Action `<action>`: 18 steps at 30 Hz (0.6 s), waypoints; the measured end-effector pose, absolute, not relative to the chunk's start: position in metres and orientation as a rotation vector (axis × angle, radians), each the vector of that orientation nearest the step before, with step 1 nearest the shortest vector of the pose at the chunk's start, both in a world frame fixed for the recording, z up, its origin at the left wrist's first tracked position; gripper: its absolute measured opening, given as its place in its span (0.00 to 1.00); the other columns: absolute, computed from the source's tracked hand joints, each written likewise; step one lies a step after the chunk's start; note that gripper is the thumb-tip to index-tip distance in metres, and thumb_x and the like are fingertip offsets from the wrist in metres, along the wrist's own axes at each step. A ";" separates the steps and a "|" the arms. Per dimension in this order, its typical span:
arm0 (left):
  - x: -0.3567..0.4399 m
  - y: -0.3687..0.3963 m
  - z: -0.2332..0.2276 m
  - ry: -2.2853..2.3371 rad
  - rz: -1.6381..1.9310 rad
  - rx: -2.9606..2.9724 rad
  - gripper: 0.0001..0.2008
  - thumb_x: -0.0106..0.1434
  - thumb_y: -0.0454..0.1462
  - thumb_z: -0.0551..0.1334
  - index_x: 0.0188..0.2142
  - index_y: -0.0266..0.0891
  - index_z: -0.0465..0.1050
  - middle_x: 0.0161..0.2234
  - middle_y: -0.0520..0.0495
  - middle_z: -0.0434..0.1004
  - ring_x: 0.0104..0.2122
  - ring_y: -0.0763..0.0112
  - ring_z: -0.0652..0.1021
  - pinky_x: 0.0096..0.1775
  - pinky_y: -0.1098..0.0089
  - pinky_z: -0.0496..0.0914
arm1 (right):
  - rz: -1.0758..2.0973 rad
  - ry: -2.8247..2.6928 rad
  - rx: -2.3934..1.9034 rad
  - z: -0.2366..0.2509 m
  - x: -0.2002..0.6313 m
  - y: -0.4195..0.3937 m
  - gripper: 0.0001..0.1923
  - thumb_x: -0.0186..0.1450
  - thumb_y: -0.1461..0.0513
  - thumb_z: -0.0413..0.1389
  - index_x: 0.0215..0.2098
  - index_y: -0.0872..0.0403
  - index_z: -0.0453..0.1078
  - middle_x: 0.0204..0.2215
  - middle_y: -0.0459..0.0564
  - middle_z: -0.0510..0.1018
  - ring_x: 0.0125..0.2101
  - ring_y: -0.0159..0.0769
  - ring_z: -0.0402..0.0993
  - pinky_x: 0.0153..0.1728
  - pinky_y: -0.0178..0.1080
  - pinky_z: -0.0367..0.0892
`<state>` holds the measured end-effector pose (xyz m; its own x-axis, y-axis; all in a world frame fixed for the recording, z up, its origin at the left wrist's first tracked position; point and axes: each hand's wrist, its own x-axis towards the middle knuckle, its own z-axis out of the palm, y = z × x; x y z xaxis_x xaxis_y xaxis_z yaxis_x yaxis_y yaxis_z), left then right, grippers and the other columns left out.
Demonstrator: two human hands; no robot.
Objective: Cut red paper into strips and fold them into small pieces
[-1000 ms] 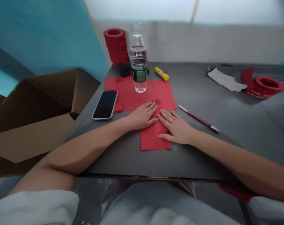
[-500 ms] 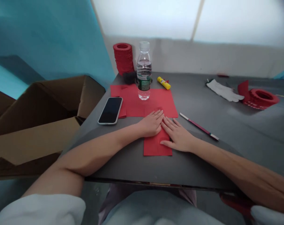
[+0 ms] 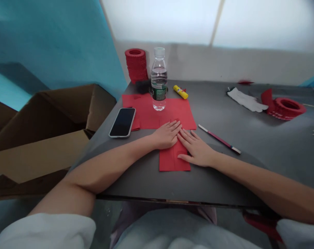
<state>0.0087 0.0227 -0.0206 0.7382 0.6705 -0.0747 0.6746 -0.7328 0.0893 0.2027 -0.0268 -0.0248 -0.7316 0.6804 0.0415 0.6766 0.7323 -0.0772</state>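
A narrow piece of red paper [image 3: 172, 163] lies on the grey table in front of me, with a faint lengthwise crease. My left hand [image 3: 167, 135] rests flat over its far part, fingers stretched out. My right hand [image 3: 197, 148] lies flat on its right side, fingers spread and thumb pointing left; its fingertips meet those of my left hand. The far end of the narrow piece is hidden under the hands. Behind it lies a wider red paper sheet [image 3: 177, 114], on which a water bottle [image 3: 159, 83] stands upright.
Left of the papers is a phone [image 3: 122, 122]. A yellow glue stick [image 3: 180, 92] and a purple pen [image 3: 220, 139] lie to the right. Farther off are a white glove [image 3: 246, 100], a red paper ring [image 3: 288, 108] and a red stack [image 3: 136, 65]. A cardboard box [image 3: 43, 148] stands left.
Both hands stay flat on the narrow red paper, with at most a tiny shift. The view has moved very slightly.
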 end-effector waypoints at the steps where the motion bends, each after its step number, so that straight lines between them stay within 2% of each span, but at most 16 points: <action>1: 0.009 0.023 -0.020 1.095 -0.058 2.829 0.28 0.66 0.38 0.42 0.63 0.26 0.48 0.65 0.38 0.42 0.65 0.63 0.45 0.63 0.62 0.41 | 0.087 -2.858 -1.107 -0.025 0.203 -0.027 0.43 0.64 0.42 0.41 0.64 0.67 0.48 0.63 0.67 0.48 0.64 0.50 0.42 0.61 0.55 0.42; 6: 0.017 0.027 -0.017 1.150 0.034 2.879 0.25 0.66 0.35 0.45 0.60 0.27 0.55 0.62 0.38 0.54 0.63 0.64 0.55 0.62 0.65 0.49 | 0.057 -2.847 -1.035 -0.027 0.206 -0.027 0.35 0.68 0.49 0.40 0.63 0.68 0.51 0.62 0.65 0.52 0.64 0.47 0.43 0.62 0.51 0.45; 9: 0.025 0.028 -0.016 1.154 0.069 2.942 0.22 0.66 0.34 0.45 0.57 0.25 0.59 0.58 0.36 0.62 0.59 0.61 0.63 0.58 0.65 0.56 | 0.035 -2.860 -1.009 -0.028 0.208 -0.028 0.35 0.68 0.50 0.40 0.62 0.69 0.53 0.62 0.66 0.54 0.63 0.47 0.44 0.62 0.50 0.44; 11: 0.029 0.028 -0.018 1.155 0.107 2.995 0.21 0.67 0.33 0.44 0.56 0.24 0.61 0.56 0.35 0.65 0.58 0.59 0.64 0.57 0.63 0.58 | 0.024 -2.878 -0.992 -0.028 0.208 -0.028 0.35 0.67 0.49 0.41 0.62 0.68 0.54 0.61 0.66 0.55 0.63 0.48 0.45 0.62 0.51 0.44; 18: 0.026 0.029 -0.032 1.251 0.262 2.957 0.24 0.70 0.40 0.42 0.59 0.28 0.58 0.60 0.34 0.59 0.60 0.61 0.61 0.59 0.61 0.56 | -0.050 -2.860 -0.990 -0.031 0.209 -0.030 0.37 0.67 0.47 0.41 0.61 0.68 0.56 0.60 0.67 0.59 0.62 0.50 0.50 0.61 0.50 0.45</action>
